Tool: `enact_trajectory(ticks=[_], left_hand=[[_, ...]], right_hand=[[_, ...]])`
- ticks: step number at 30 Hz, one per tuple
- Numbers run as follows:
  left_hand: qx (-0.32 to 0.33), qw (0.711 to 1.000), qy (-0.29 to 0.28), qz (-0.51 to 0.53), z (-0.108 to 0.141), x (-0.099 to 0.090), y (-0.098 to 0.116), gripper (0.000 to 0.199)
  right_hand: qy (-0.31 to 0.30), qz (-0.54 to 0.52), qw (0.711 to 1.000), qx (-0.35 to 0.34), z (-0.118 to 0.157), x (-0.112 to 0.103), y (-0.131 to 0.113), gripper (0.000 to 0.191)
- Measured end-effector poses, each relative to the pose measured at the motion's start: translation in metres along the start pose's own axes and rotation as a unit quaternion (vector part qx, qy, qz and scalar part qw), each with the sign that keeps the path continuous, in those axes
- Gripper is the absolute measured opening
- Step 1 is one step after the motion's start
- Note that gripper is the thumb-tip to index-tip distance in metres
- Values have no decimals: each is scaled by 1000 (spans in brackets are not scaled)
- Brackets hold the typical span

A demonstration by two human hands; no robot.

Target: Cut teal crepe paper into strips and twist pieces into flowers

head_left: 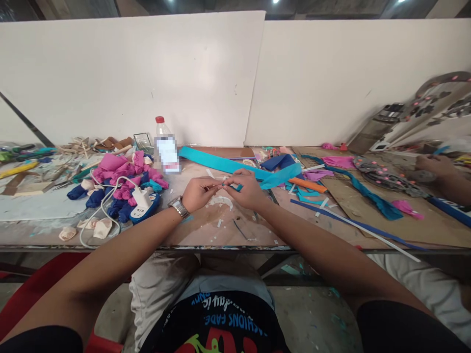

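My left hand (201, 194), with a metal watch (179, 207) on its wrist, and my right hand (246, 190) meet above the table. Both are closed, their fingertips pinching a small teal paper piece (235, 187) that the fingers largely cover. Just behind them a long turquoise crepe paper strip (217, 161) stretches across the table, its right end folded over. An orange paper roll (307, 185) lies to the right of my right hand. Beneath the hands, small white scraps (219, 223) are scattered on the tabletop.
Pink and navy paper bundles (119, 171) lie left, beside a blue power strip (146, 208) with a white cable. A phone (168, 156) leans against a red-capped bottle (159, 120). Cardboard (336, 215) lies right; another person's hand (436, 169) is at far right.
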State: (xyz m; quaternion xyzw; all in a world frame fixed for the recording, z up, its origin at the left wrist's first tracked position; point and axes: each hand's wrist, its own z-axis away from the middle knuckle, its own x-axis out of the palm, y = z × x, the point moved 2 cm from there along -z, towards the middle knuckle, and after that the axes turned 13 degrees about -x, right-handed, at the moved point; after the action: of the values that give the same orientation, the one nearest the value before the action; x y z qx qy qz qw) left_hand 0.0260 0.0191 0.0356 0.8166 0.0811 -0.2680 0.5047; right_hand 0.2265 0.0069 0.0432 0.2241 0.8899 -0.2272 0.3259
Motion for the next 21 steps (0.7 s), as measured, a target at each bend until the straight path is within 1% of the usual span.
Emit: enact_trajectory(ticks=[3, 6, 13, 17, 21], left_hand=[[11, 1000, 11, 0, -1, -1, 1, 33], [15, 999, 27, -9, -1, -2, 2, 31], [-5, 997, 50, -61, 0, -3, 2, 34], [29, 997, 45, -57, 0, -1, 3, 33], [58, 995, 59, -54, -1, 1, 1, 30]], right_hand=[[-4, 2, 1000, -8, 0, 0, -1, 13], [-1, 3, 1000, 0, -1, 0, -3, 14], [8, 12, 1000, 25, -2, -1, -3, 16], [16, 23, 999, 35, -2, 0, 0, 10], [21, 22, 999, 34, -2, -1, -2, 7]])
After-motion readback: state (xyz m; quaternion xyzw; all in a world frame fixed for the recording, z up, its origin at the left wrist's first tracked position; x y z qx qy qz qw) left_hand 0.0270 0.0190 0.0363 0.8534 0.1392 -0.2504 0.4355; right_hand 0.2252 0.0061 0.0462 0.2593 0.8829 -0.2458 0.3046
